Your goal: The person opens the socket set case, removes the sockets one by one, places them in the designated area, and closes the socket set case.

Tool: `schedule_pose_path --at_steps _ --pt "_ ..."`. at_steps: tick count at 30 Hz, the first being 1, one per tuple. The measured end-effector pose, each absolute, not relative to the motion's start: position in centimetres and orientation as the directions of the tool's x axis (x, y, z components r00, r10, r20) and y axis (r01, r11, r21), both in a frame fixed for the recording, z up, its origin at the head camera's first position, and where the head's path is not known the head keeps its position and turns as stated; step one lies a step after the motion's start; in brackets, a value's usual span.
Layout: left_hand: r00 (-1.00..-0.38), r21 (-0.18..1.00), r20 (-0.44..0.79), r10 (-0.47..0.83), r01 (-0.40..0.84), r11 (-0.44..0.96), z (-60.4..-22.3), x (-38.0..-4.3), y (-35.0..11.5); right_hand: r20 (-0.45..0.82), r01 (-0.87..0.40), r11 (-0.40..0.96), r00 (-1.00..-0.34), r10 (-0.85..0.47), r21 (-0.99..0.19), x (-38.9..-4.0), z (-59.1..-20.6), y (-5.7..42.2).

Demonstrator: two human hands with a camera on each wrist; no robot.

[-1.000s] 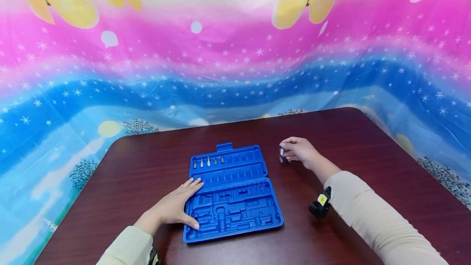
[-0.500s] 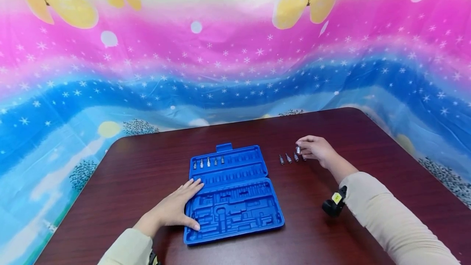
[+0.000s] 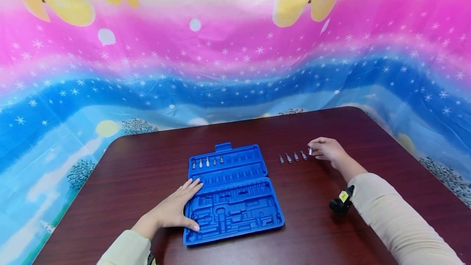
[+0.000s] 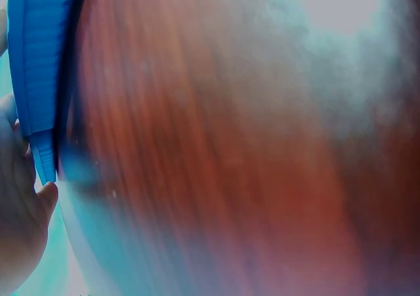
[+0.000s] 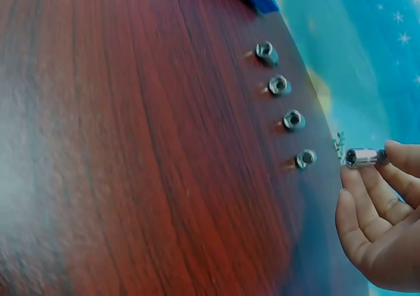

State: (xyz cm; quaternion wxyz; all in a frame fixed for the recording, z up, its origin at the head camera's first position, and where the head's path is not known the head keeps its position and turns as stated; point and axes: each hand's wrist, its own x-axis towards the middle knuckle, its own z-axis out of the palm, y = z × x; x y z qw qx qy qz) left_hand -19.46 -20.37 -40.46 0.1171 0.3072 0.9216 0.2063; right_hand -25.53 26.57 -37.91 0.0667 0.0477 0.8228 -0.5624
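My left hand [image 3: 173, 207] rests with spread fingers on the left edge of an open blue plastic tool case [image 3: 276, 209]. Thumb and fingertips touch the case. My right hand [image 3: 328, 150] pinches a shiny bit socket [image 5: 363, 157] between thumb and fingers, at the right end of a row of similar bit sockets [image 3: 296, 156]. In the right wrist view the held socket's hollow end faces the camera, and the row's nearest socket [image 5: 306, 159] lies close by, apart from the hand. Whether the held socket touches the table cannot be told.
Several bit sockets [image 3: 207, 161] stand in the left slots of the case's upper half. The dark red-brown wooden table [image 3: 235, 132] ends at a patterned cloth backdrop [image 3: 235, 72]. A black wrist camera [image 3: 340, 203] hangs under the right sleeve.
My right hand has moved right along the row with a bit socket pinched in it, uncovering the other sockets on the table. The left hand has stayed on the case.
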Motion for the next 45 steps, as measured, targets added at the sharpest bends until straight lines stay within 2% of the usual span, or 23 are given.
schedule_pose_path --at_steps 18,31,45 --pt "-0.785 0.455 -0.082 0.614 0.519 0.724 -40.5 -19.4 -20.3 -0.209 0.181 0.495 -0.978 0.000 -0.850 -26.5 -39.0 27.2" --pt "-0.784 0.456 -0.090 0.615 0.517 0.725 -40.3 -19.4 -20.2 -0.169 0.180 0.557 -0.983 0.072 -0.811 -27.3 -39.5 26.8" --pt "-0.782 0.459 -0.097 0.616 0.514 0.724 -40.3 -19.5 -20.2 -0.155 0.177 0.590 -0.984 0.088 -0.788 -27.3 -39.4 26.3"
